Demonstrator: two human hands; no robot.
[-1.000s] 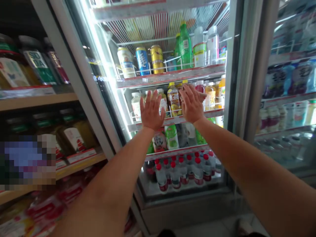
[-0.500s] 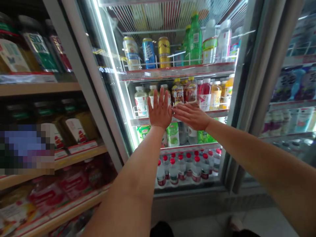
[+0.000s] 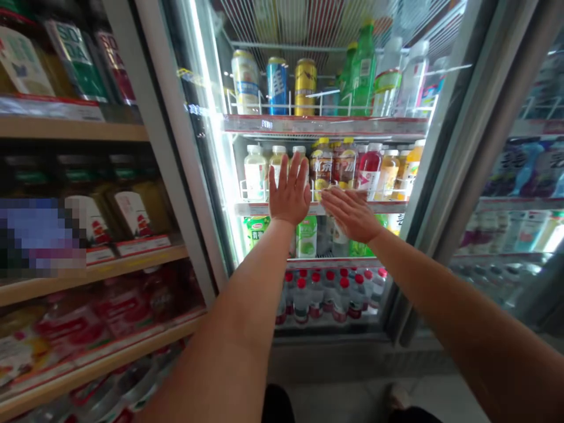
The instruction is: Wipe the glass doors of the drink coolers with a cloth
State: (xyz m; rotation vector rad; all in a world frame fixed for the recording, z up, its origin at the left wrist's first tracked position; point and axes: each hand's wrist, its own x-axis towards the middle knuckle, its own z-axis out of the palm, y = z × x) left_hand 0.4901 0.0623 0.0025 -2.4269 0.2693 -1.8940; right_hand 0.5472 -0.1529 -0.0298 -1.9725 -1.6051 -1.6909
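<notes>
As both arms stretch forward, two bare hands extend before a lit drinks cooler [image 3: 326,125] at 12 o'clock from the wearer.
With its fingers fanned toward 12 o'clock, the left hand [image 3: 289,191] is flat, partly covering white-capped bottles [image 3: 254,173], one of which shows whole at its 10 o'clock; the right hand [image 3: 352,212], just beside it between 3 and 4 o'clock, is flat too, fingers straight, close together and aimed toward 10 o'clock. Whether either touches a surface cannot be told. Yellow-capped brown bottles [image 3: 347,161] stand at the right hand's 12 o'clock, a red drink bottle [image 3: 369,171] at its 1 o'clock, and red-capped bottles [image 3: 341,302] at its 6 o'clock; a green carton [image 3: 306,237] stands at the left hand's 5 o'clock.
</notes>
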